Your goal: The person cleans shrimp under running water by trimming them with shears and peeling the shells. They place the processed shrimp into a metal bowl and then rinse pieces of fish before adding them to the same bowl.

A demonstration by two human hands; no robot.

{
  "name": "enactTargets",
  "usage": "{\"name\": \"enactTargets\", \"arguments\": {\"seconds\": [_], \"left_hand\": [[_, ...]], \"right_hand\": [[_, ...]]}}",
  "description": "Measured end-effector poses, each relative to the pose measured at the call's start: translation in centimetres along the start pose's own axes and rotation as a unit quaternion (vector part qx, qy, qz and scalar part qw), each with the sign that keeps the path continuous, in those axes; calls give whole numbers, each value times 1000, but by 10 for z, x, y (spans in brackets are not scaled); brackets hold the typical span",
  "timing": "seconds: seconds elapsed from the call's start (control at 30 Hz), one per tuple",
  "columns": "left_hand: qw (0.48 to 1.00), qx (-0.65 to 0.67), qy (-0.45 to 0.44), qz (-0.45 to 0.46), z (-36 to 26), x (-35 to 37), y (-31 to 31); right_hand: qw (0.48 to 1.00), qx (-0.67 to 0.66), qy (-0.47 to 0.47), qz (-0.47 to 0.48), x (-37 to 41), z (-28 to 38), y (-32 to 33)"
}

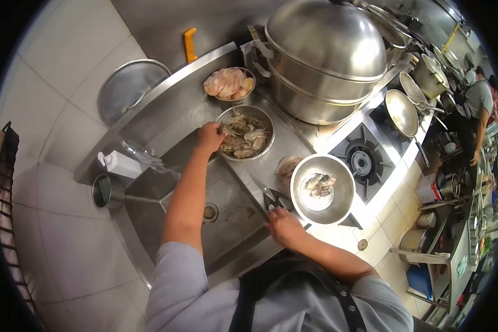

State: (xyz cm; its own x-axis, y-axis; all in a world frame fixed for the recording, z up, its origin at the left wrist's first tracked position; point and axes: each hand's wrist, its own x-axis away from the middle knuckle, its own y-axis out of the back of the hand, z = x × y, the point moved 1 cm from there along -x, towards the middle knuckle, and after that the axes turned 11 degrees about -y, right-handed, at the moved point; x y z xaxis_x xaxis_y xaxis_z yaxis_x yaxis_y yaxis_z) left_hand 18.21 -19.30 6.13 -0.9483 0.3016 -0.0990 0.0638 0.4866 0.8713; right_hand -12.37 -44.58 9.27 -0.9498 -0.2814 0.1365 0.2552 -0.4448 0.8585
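My left hand (210, 137) reaches over the left rim of a steel bowl (272, 133) full of raw, greyish shrimp (243, 135). Its fingers are bent together, with the tips on a shrimp at the bowl's edge. By the sink's right edge, my right hand (286, 228) has its fingers closed at the black handles of a pair of scissors (272, 198), whose blades point away from me. Right of the scissors stands a larger steel bowl (346, 191) with a few shrimp pieces (320, 185) at its bottom.
A sink (227, 193) lies under my left arm. Beyond are a bowl of pale raw meat (227, 83), a big lidded steamer pot (326, 61) and an orange-handled tool (190, 44). Right are a gas burner (361, 161), pans (401, 113) and another person (478, 102). A white bottle (122, 164) stands left.
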Motion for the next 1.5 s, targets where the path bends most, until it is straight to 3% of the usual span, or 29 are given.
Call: {"name": "enactTargets", "arguments": {"seconds": [0.03, 0.07, 0.1, 0.13, 0.17, 0.23, 0.37, 0.43, 0.47, 0.53, 0.57, 0.63, 0.67, 0.73, 0.8, 0.87, 0.9, 0.93, 1.0, 1.13, 1.2, 1.3, 1.5], "left_hand": [[986, 145, 50, -60, 9, 2, 0], [986, 143, 54, -61, 19, 10, 1], [966, 205, 88, -130, 17, 26, 15], [936, 264, 119, -198, 14, 43, 29], [888, 366, 187, -205, 18, 61, 42], [792, 522, 206, -240, 53, 103, 48], [737, 545, 318, -244, 153, 158, 48], [699, 530, 406, -253, 152, 164, 63], [699, 530, 407, -255, 150, 163, 68], [693, 600, 318, -241, 150, 166, 71], [692, 600, 320, -244, 149, 166, 71], [837, 437, 295, -147, 150, 159, 69], [837, 437, 295, -149, 149, 156, 68], [965, 137, 176, -138, 141, 153, 70], [969, 102, 184, -132, 111, 159, 92], [971, 65, 192, -124, 97, 162, 105], [962, 123, 186, -160, 98, 165, 107], [947, 180, 180, -196, 99, 169, 110], [937, 217, 201, -184, 100, 175, 116], [917, 312, 186, -163, 66, 192, 122], [918, 317, 168, -167, 44, 201, 118], [919, 337, 135, -156, 29, 218, 104], [912, 382, 85, -126, 20, 249, 94]], "right_hand": [[1000, -2, 2, 3, -5, -3, -12], [996, 82, -24, -19, -10, -6, -25], [984, 164, -49, -42, -15, -8, -36], [985, 162, -44, -42, -21, -10, -44], [980, 180, -79, -31, -24, -11, -52], [973, 195, -120, -24, -27, -14, -58], [982, 84, -157, -68, -27, -27, -61], [981, 80, -160, -73, -27, -33, -66], [981, 78, -162, -78, -27, -36, -68], [983, 47, -159, -76, -26, -37, -61], [978, 58, -195, -34, -26, -37, -60], [960, 1, -272, 66, -30, -38, -53], [961, 0, -270, 66, -25, -37, -48], [973, -42, -216, 76, -12, -14, -12], [972, -75, -211, 73, -8, -30, -29], [853, -293, -320, 288, -6, -26, -26], [821, -333, -314, 342, -3, -10, -4], [820, -333, -310, 347, 0, -4, -1], [764, -456, -273, 365, 6, 7, -2], [770, -412, -178, 453, -34, 42, -11], [740, -439, -135, 491, -59, 61, -24], [772, -402, -90, 483, -92, 90, -30], [764, -403, -87, 497, -113, 106, -31]]}}
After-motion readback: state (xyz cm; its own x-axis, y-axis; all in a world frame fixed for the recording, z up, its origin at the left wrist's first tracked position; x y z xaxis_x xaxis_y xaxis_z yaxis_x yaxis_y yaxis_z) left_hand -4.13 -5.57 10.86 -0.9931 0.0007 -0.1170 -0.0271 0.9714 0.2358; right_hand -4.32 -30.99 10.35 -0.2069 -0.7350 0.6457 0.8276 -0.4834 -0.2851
